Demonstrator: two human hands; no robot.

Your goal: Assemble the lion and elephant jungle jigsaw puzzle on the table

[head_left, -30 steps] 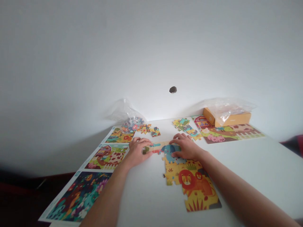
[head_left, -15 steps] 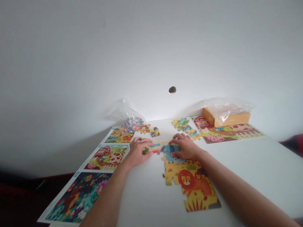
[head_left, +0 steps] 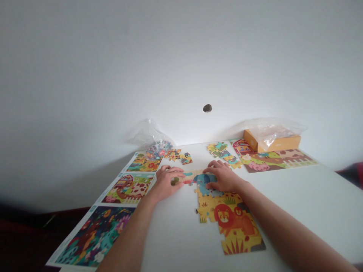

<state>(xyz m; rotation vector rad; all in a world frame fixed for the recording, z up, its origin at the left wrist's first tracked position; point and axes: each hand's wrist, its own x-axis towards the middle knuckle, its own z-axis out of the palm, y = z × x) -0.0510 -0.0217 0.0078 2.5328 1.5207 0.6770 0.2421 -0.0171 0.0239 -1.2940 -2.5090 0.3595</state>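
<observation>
A partly joined jigsaw puzzle [head_left: 210, 209] lies flat on the white table, showing a blue elephant above two orange lions. My left hand [head_left: 168, 182] grips a puzzle section [head_left: 188, 177] at the upper left, its thumb along the near edge and its fingers on the far side. This section meets the elephant's trunk; whether it is fully locked in I cannot tell. Over the elephant part, my right hand [head_left: 222, 176] is curved, with thumb on the near side and fingers on the far edge, holding the puzzle. Its palm hides the upper right corner.
Loose puzzle pieces [head_left: 222, 151] lie beyond my right hand, others [head_left: 185, 158] beyond my left. A clear plastic bag [head_left: 153, 136] with pieces stands at the back left. Picture sheets [head_left: 129, 189] line the left edge. An orange box [head_left: 279, 143] under plastic sits on a farm puzzle [head_left: 256, 166].
Both hands stay in nearly the same place on the puzzle. The whole view has shifted very slightly.
</observation>
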